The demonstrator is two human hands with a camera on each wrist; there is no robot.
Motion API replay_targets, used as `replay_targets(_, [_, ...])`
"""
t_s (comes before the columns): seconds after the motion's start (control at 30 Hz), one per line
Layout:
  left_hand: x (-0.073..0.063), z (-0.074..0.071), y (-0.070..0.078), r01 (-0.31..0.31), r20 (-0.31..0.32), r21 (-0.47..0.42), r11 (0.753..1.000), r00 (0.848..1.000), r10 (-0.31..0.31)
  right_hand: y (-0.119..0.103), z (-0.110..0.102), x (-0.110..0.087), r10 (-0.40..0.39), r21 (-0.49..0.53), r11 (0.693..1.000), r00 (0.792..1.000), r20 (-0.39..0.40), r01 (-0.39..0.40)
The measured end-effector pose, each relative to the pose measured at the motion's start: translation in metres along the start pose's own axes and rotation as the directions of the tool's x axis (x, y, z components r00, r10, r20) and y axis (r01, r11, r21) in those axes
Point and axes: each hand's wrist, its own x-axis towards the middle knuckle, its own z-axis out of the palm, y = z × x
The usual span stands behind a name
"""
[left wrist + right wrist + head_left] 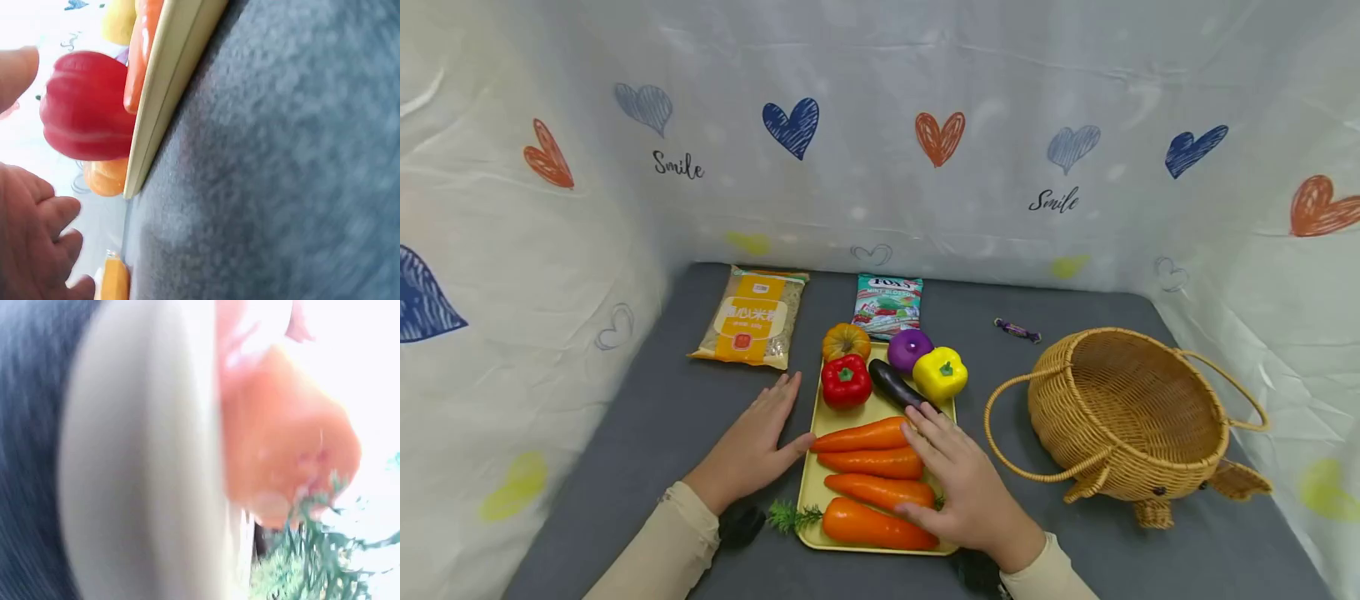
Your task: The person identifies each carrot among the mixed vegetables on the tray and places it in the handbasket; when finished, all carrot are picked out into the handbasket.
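Note:
A pale yellow tray (809, 496) holds several orange carrots (880, 527), a red bell pepper (846, 382), a small pumpkin (846, 341), a dark eggplant (897, 385), a purple onion (910, 350) and a yellow bell pepper (940, 374). My left hand (748, 450) is beside the tray's left edge, fingers extended, thumb near a carrot tip; whether it touches is unclear. Over the carrots' right ends lies my right hand (958, 483), fingers spread and gripping nothing visible. The right wrist view is blurred, showing a carrot's leafy end (312, 550) close up.
A bag of grain (748, 321) lies at the back left, and a green candy bag (887, 305) lies behind the tray. To the right stands a wicker basket (1067, 417) with looped handles; a small purple wrapped stick (1017, 330) lies behind it. Printed curtains enclose the grey table.

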Motion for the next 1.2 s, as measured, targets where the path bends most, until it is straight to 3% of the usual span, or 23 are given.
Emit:
replay_targets(0.2, [0.005,0.004,-0.006,0.067,0.072,-0.046,0.997,0.995,-0.063,-0.011,0.0,-0.002,0.007,0.025,1.0,0.995,0.103,-0.009])
replay_targets(0.57, [0.005,0.002,-0.01,0.101,0.233,-0.127,0.987,0.97,-0.069,-0.022,0.002,0.0,-0.088,0.146,0.988,0.973,0.212,0.058])
replay_targets(0.73, [0.003,0.001,-0.009,0.087,0.242,-0.123,0.989,0.969,-0.055,-0.025,0.008,0.001,-0.093,0.108,0.992,0.963,0.252,0.068])
replay_targets(0.97, [0.0,0.001,-0.009,0.051,0.257,-0.1,0.994,0.966,-0.023,-0.033,0.014,0.001,-0.132,0.022,0.991,0.962,0.239,0.131])
replay_targets(1.2, [0.001,0.001,-0.006,0.036,0.271,-0.102,0.994,0.963,-0.007,-0.039,0.018,0.001,-0.08,-0.02,0.996,0.956,0.281,0.089])
